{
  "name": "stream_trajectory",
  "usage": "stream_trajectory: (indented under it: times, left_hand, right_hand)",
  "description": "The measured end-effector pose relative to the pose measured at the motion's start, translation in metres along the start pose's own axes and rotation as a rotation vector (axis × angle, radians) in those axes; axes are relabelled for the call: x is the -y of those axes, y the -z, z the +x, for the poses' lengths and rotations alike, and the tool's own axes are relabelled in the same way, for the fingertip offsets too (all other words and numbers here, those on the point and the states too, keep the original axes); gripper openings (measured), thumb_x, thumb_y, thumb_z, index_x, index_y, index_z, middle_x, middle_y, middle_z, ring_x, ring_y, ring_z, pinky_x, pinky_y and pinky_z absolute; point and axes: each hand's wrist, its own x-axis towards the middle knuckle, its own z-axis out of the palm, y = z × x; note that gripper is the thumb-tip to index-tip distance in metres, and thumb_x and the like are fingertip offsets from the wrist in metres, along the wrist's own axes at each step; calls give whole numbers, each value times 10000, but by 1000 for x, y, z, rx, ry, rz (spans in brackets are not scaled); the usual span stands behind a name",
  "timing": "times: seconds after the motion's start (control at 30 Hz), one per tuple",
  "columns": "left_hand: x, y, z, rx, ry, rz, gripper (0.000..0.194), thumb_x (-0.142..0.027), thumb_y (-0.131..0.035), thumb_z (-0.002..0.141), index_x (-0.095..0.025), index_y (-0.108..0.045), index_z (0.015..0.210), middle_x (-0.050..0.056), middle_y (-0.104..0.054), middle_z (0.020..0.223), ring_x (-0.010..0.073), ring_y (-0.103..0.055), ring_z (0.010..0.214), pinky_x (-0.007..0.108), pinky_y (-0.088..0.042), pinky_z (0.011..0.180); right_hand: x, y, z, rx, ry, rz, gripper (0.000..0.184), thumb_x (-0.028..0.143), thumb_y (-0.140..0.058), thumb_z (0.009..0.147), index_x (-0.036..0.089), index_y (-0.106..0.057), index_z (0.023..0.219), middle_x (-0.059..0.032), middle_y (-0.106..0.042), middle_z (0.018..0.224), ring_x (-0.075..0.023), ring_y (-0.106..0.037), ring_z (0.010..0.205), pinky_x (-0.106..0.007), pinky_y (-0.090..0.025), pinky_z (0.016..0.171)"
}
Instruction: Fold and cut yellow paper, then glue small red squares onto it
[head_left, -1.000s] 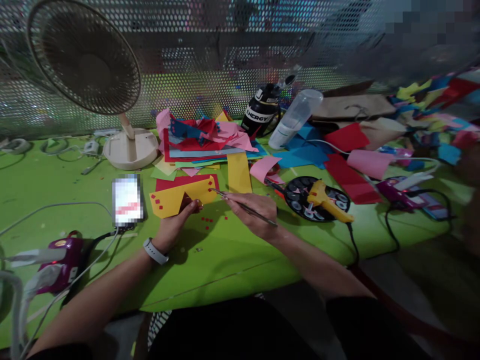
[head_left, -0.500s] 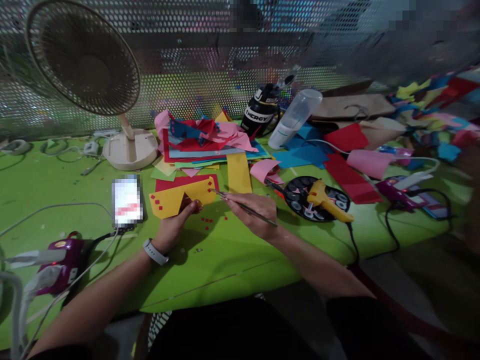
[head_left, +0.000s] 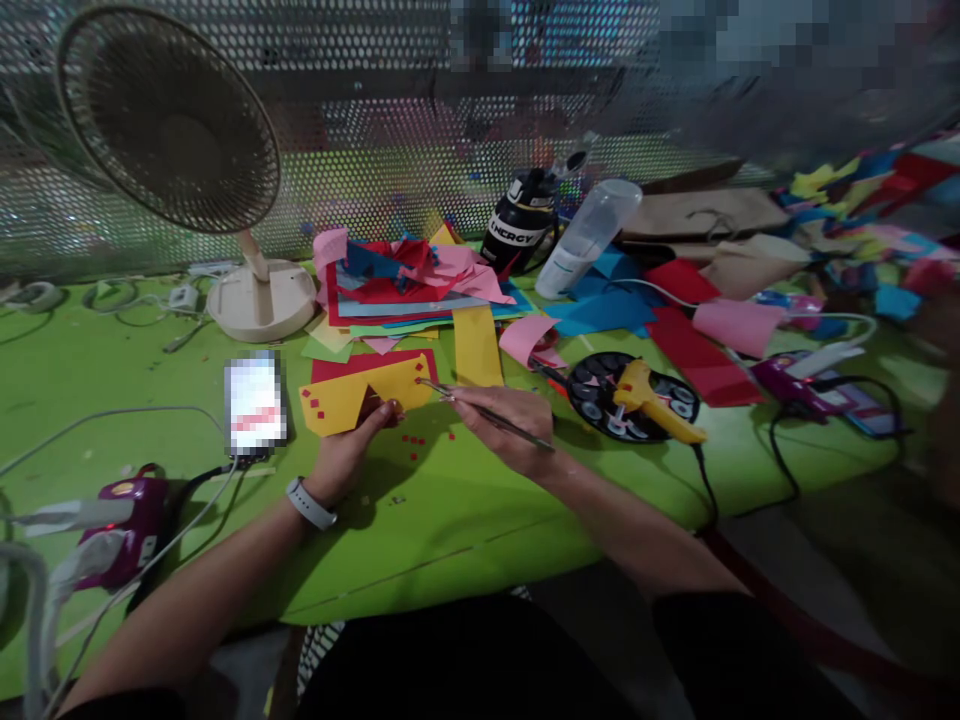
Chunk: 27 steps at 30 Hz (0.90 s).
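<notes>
My left hand is closed on a yellow paper cutout with a notch in its lower edge. Small red paper squares sit on both ends of the cutout. Between the fingers of my right hand is a pair of metal tweezers, their tips at the cutout's right end beside a red square. Loose red squares lie on the green table below the cutout. A red paper sheet lies behind it.
A glue gun rests on a round black tray at the right. Behind are stacked coloured papers, a black bottle and a clear bottle. At the left stand a fan, a phone and a purple power strip with cables.
Almost nothing differs. Both hands, the yellow cutout and the tweezers hold nearly the same place, and the view has shifted very slightly.
</notes>
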Motion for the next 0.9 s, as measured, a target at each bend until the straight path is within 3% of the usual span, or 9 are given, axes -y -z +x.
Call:
stream_trajectory:
  times: [0.2, 0.37, 0.47, 0.53, 0.67, 0.77, 0.9]
  left_hand:
    - [-3, 0, 5, -86, 46, -87, 341, -299, -842, 680, -149, -682, 941, 54, -717, 905, 185, -702, 784, 370, -584, 816]
    - [0, 5, 12, -147, 49, -184, 354, -282, -862, 643, -156, -684, 923, 46, -727, 935, 168, -696, 800, 344, -569, 825]
    - [0, 7, 15, -131, 60, -199, 356, -276, -868, 639, -160, -686, 922, 25, -728, 903, 164, -693, 796, 326, -558, 813]
    - [-1, 7, 15, -131, 59, -206, 367, -275, -878, 624, -157, -682, 911, 17, -724, 873, 155, -689, 779, 311, -552, 793]
    - [-1, 7, 15, -128, 54, -221, 397, -259, -884, 600, -160, -665, 916, 22, -716, 868, 148, -687, 782, 309, -551, 796]
    - [0, 7, 16, -138, 53, -236, 366, -242, -875, 608, -171, -659, 895, 12, -710, 875, 155, -690, 813, 319, -552, 824]
    - [1, 6, 16, -136, 50, -233, 335, -235, -869, 622, -170, -678, 890, 18, -719, 890, 152, -691, 808, 315, -559, 825]
  right_hand:
    - [-10, 14, 6, 35, 38, -19, 241, 146, -669, 874, 207, -716, 1102, -64, -772, 1020, -188, -748, 914, -287, -622, 804]
    - [-40, 20, -5, 408, 102, -159, 282, 123, -616, 891, 180, -700, 1154, -113, -723, 1169, -221, -714, 1035, -346, -597, 892]
    - [-57, 22, -20, 658, 134, -222, 426, 8, -572, 829, 183, -676, 1204, -123, -669, 1272, -236, -694, 1077, -374, -596, 885]
    - [-64, 24, -30, 745, 125, -265, 504, -36, -518, 812, 194, -654, 1239, -112, -649, 1306, -223, -683, 1099, -376, -591, 888]
    - [-65, 40, -41, 724, 80, -325, 555, -34, -442, 826, 202, -612, 1299, -85, -654, 1306, -202, -667, 1126, -373, -575, 913]
    - [-66, 74, -44, 577, -5, -444, 473, 62, -447, 864, 207, -625, 1278, -79, -670, 1282, -220, -656, 1137, -399, -538, 967]
    - [-77, 135, -55, 408, -397, -888, 436, 246, -502, 885, 113, -585, 1292, -187, -631, 1295, -321, -617, 1167, -462, -498, 961]
